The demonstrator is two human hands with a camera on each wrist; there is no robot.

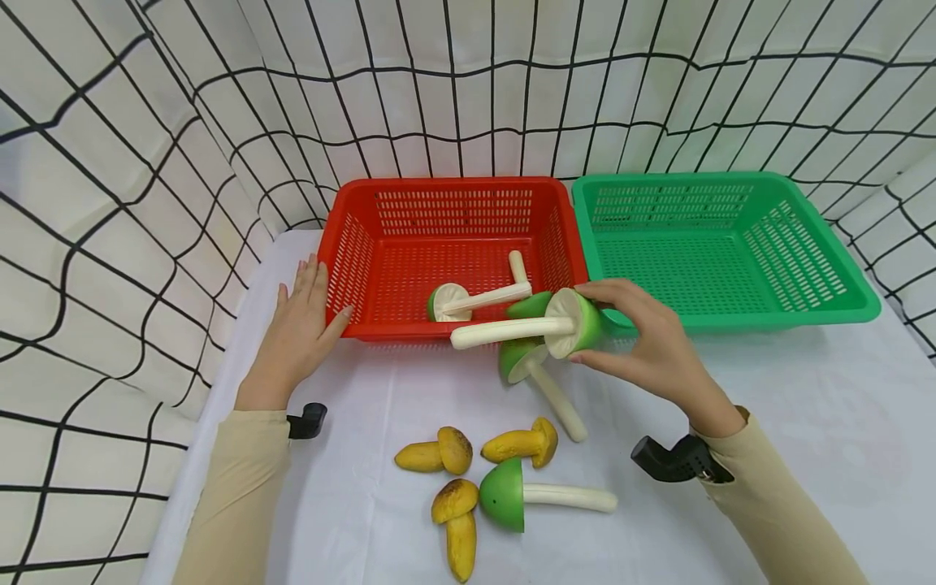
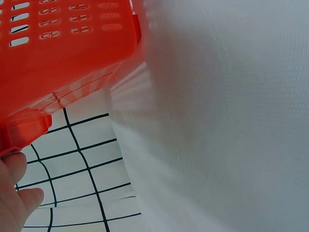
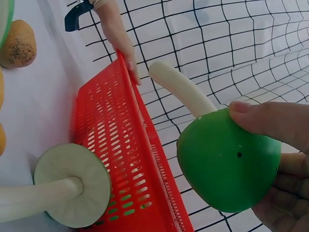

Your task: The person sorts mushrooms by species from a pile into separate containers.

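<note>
Can see yellow mushrooms and a loose green mushroom on the table, nearer than the right grip. Pinching a lifted mushroom there by its fat cap, maybe for a sure hold. Resting the left grip, straight-fingered, on the red basket, maybe to keep it still. Can find green-capped mushrooms inside, left of the right grip. Can spot a green basket beyond.

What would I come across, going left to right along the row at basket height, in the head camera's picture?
The person's left hand → the red basket → the green basket.
</note>
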